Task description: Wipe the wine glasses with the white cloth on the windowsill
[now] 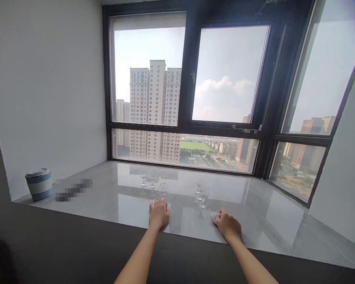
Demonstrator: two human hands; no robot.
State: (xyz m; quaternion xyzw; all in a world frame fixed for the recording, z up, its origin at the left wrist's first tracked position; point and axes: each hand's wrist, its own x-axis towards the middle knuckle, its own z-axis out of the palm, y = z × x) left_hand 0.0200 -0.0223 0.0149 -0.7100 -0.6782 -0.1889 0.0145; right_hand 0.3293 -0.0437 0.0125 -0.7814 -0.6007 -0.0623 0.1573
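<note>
My left hand (159,215) is low over the front of the window sill, its fingers curled at the foot of a clear stemmed glass (163,188). That glass stands upright, and its base is hidden behind the fingers. To the right, my right hand (230,225) is closed near the sill's front edge. A small clear-whitish piece (214,217) sticks out left of its fingers; the rest is covered. Two stemmed glasses (152,180) stand behind my left hand. Between and beyond the hands, more stemmed glasses (203,197) stand close together, overlapping in view.
The glossy grey sill (106,205) mirrors the window. A blue-and-white lidded cup (40,185) stands at its left end, beside a pixelated dark item (73,190). Dark window frames (185,128) border the sill at the back, and a wall (53,90) rises on the left.
</note>
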